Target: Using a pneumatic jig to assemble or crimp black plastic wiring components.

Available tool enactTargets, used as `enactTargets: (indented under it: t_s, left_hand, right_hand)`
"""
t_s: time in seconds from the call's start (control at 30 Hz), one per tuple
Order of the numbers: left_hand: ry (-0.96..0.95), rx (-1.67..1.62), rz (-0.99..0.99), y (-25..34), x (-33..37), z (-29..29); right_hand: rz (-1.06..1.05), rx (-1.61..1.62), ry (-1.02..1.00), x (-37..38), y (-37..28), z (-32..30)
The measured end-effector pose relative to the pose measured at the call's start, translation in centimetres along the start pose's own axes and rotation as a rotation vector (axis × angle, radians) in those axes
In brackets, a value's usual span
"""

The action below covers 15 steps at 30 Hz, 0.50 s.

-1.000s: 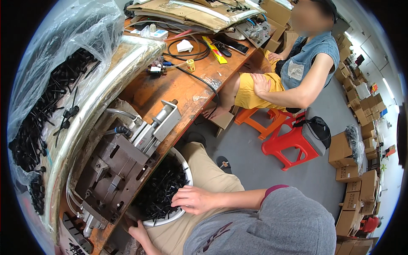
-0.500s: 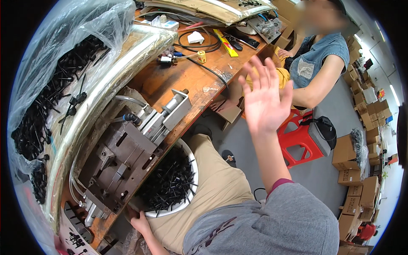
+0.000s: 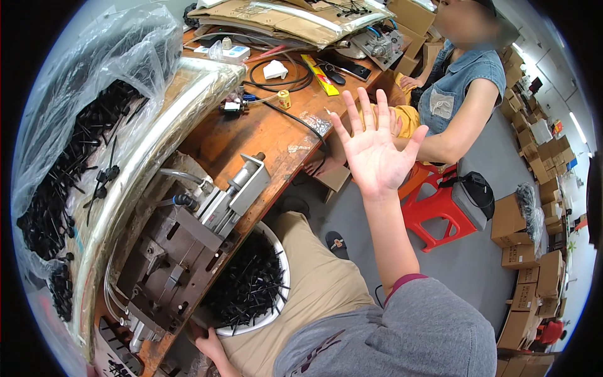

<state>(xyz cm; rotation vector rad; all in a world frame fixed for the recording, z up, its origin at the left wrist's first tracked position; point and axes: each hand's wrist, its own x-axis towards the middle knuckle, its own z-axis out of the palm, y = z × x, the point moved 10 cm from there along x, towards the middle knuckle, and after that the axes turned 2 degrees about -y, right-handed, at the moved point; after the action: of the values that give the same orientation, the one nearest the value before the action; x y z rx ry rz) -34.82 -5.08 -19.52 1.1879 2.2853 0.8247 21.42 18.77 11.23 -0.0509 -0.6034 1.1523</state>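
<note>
My right hand (image 3: 379,154) is raised in front of me, palm facing me and fingers spread, holding nothing. Down by the bench edge, my left hand (image 3: 210,345) is beside the lower rim of a round white basket (image 3: 287,264); its fingers are partly hidden, so their grip does not show. Many thin black plastic parts (image 3: 245,283) fill the basket, which rests against my lap. Left of it, a metal fixture (image 3: 166,264) with a pneumatic cylinder (image 3: 242,182) is mounted on the wooden bench (image 3: 270,135).
Clear plastic sheeting (image 3: 132,44) partly covers a heap of black parts (image 3: 63,182) at the left. A phone (image 3: 352,68), cables and a yellow packet (image 3: 320,75) lie on the bench. Another person (image 3: 465,94) sits beyond my right hand, near a red stool (image 3: 433,213). Cardboard boxes (image 3: 524,295) line the right.
My right hand has shifted slightly left and down in the picture, and its fingers have spread wider. The whole view has moved a little. My left hand stays beside the basket.
</note>
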Motion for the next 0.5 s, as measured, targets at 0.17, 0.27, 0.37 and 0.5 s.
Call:
enactTargets:
  t_s: [0.17, 0.27, 0.37, 0.5]
  left_hand:
    - [-0.036, -0.032, -0.059, -0.6, 0.0, 0.3]
    - [-0.055, 0.032, -0.080, -0.3, 0.1, 0.3]
    - [-0.051, 0.123, -0.047, -1.3, 0.4, 0.4]
    - [-0.025, 0.089, -0.086, -1.3, 0.2, 0.0]
  right_hand:
    - [0.007, -0.013, 0.013, 0.2, 0.0, 0.4]
    - [0.030, -0.047, 0.047, 0.3, -0.2, 0.0]
    - [0.024, -0.025, 0.115, 0.5, -0.4, -0.8]
    - [-0.016, -0.051, 0.120, 0.8, -0.7, -0.5]
